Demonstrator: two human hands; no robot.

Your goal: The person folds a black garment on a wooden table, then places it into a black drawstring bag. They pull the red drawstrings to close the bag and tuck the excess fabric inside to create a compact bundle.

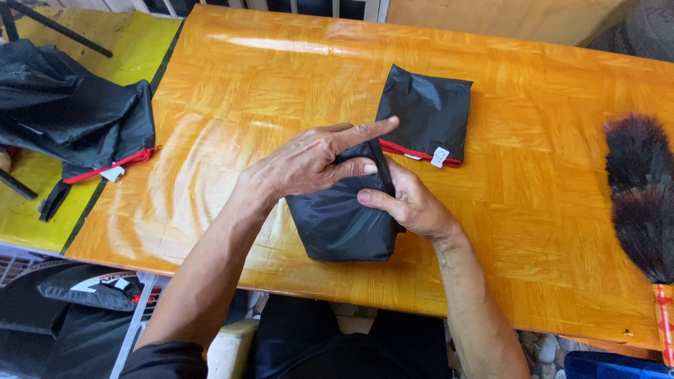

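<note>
A folded black fabric bundle (340, 224) lies on the orange wooden table (533, 189) near its front edge. My left hand (309, 161) rests on the bundle's top, with the index finger stretched out to the right and thumb and fingers pinching a black strap (384, 166). My right hand (411, 203) grips the bundle's right side, thumb pressed on the fabric. Just behind them lies a second folded black piece (425, 109) with a red edge and a small white tag (439, 156).
A heap of black fabric with red trim (74, 116) lies on a yellow surface (130, 42) at the left. A dark feather duster (642, 196) with an orange handle lies along the table's right edge. More dark cloth (91, 288) sits below the table at the left.
</note>
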